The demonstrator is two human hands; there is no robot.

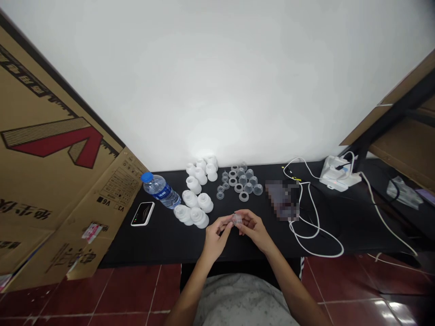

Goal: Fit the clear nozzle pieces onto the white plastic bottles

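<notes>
Near the table's front edge, my left hand [219, 231] and my right hand [252, 226] meet around a small clear ribbed bottle collar [237, 219]. My left fingertips pinch one side of it, and the right fingers curl around the other; part of it is hidden behind them. Beyond the hands lie several clear bottle nipples [220, 192], flat clear rings [244, 196] and domed clear caps [257, 189]. To the left stand several small white bottles [193, 185]. The nearest white bottles [199, 218] carry clear tops.
A water bottle [162, 190] with a blue cap leans at the left, beside a white-edged phone-like device [142, 213]. On the right are a blurred-out object [282, 200], looped white cables [319, 222] and a power strip [336, 174]. A large cardboard box [68, 181] borders the black table [159, 246].
</notes>
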